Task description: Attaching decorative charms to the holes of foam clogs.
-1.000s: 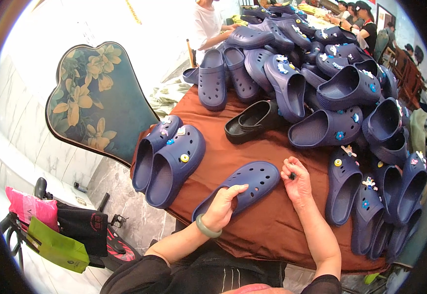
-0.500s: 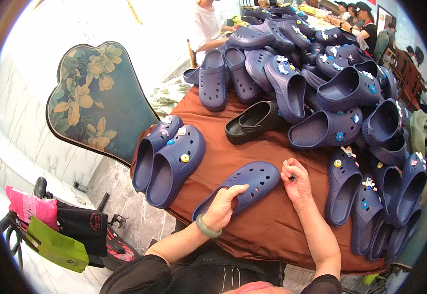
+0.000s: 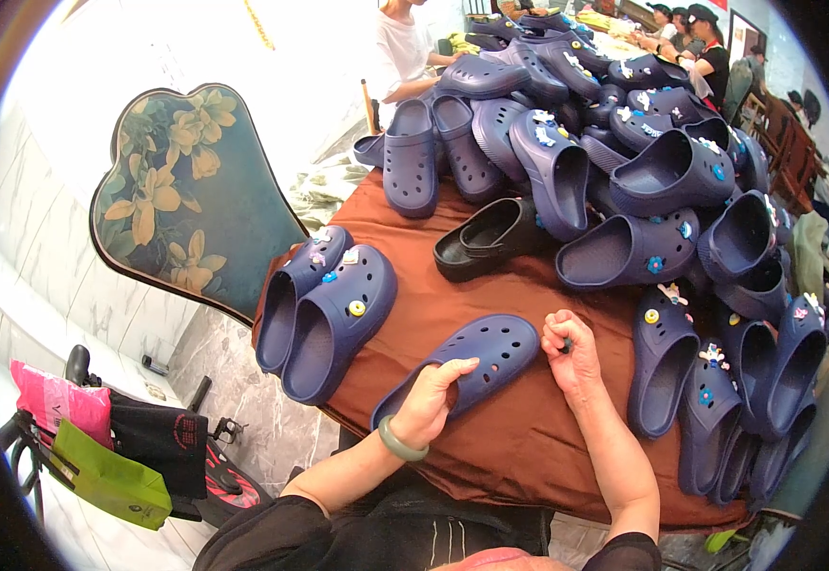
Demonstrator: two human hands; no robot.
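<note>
A plain navy clog (image 3: 496, 344) with round holes lies near the front edge of the table, its toe pointing away to the right. My left hand (image 3: 431, 395), with a pale green bangle at its wrist, grips the clog's side, thumb on top; the other fingers are mostly hidden. Just right of the toe, my right hand (image 3: 571, 350) is closed in a fist, apart from the clog. A small dark piece (image 3: 567, 345) shows between its fingers, too small to name.
A decorated clog pair (image 3: 338, 328) stands at the left. Behind lies a black clog (image 3: 483, 238), with a heap of navy clogs (image 3: 673, 171) reaching down the right side. A brown cloth (image 3: 529, 447) covers the table. A floral chair back (image 3: 186, 181) rises at the left; people sit farther off.
Both hands keep their hold and place at the clog. The whole view has shifted very slightly; nothing has been taken or let go.
</note>
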